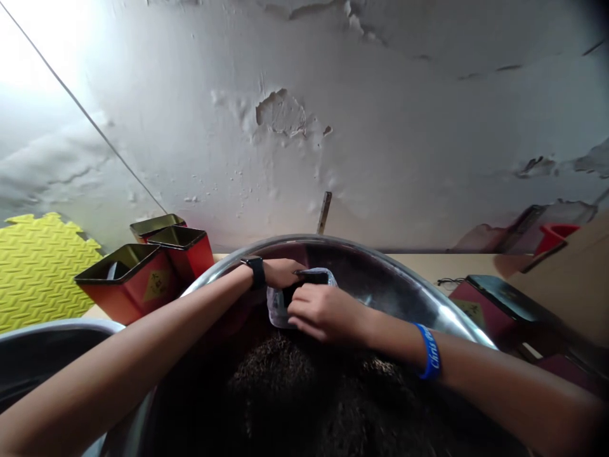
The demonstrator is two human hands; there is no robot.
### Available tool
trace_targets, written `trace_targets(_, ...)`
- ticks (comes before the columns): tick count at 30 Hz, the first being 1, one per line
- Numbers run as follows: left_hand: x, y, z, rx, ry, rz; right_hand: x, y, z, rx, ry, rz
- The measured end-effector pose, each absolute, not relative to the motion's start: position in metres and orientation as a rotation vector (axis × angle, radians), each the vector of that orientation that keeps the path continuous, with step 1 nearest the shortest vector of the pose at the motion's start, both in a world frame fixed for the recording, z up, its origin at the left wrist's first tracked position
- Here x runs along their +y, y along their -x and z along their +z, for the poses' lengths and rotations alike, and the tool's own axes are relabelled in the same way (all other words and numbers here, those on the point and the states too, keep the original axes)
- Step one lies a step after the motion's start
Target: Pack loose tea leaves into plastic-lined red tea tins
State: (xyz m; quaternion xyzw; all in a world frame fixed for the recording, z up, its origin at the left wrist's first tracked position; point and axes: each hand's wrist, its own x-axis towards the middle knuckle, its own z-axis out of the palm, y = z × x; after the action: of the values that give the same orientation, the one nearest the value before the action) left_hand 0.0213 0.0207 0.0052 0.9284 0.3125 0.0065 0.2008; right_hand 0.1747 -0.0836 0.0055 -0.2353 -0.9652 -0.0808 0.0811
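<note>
The hands are together at the centre of the frame, over a large steel bowl (304, 240). The left hand (281, 273), with a black wristwatch (255, 270) on its wrist, lies at the far side, its fingers reaching across the top edge of a pale bag (278, 309). Whether that hand is gripping or only resting there cannot be determined from this view. The right hand (323, 312), with a blue wristband (431, 352), is curled over the near face of the bag and appears to have hold of it, fingers bent and close together.

The pale bag sits at the far inner wall of the bowl, above a heap of dark loose material (285, 387). It lies between the hands, with its longer edge apparently running across the frame, though the hands cover much of it. A black area (309, 278) shows along its top edge. The right hand is the nearer to the viewer and covers more of the bag.

At left stand two open red tins (128, 285) (183, 252), with a second steel bowl (57, 328) at the lower left and a yellow foam mat (42, 266) at the upper left. A dark red tin (485, 306) is on the table (428, 266) at right. A peeling white wall (380, 108) fills the top of the frame.
</note>
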Motion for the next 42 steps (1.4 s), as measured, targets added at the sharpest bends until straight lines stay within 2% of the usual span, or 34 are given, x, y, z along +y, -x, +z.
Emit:
trace_targets(5,0.035,-0.015,0.001,1.009,-2.528,-0.018,-0.111,-0.16,-0.019,-3.185,0.379,0.194)
trace_targets(10,0.043,-0.011,-0.001,1.037,-2.536,-0.02,-0.103,-0.16,-0.062,-3.256,0.621,0.589)
trace_targets(17,0.043,-0.011,-0.002,1.062,-2.558,-0.026,-0.108,-0.147,-0.056,-3.595,0.479,0.857)
trace_targets(19,0.043,-0.011,-0.002,1.063,-2.575,-0.028,-0.114,-0.144,-0.056,-3.647,0.523,0.806)
trace_targets(22,0.043,-0.011,-0.002,1.071,-2.57,-0.027,-0.121,-0.145,-0.051,-3.63,0.549,0.525)
trace_targets(25,0.043,-0.011,-0.002,1.063,-2.568,-0.022,-0.119,-0.15,-0.03,-3.388,0.584,0.277)
trace_targets(29,0.04,-0.013,-0.001,1.048,-2.609,-0.036,-0.095,-0.163,-0.001,-2.961,0.845,0.17)
trace_targets(32,0.038,-0.015,0.0,1.086,-2.636,-0.006,-0.075,-0.172,0.001,-2.75,1.061,-0.001)
trace_targets(35,0.039,-0.015,0.001,1.167,-2.645,0.029,-0.067,-0.176,-0.007,-2.698,1.086,-0.176)
trace_targets(42,0.037,-0.016,-0.002,1.015,-2.653,0.068,-0.056,-0.179,-0.011,-2.59,1.073,-0.116)
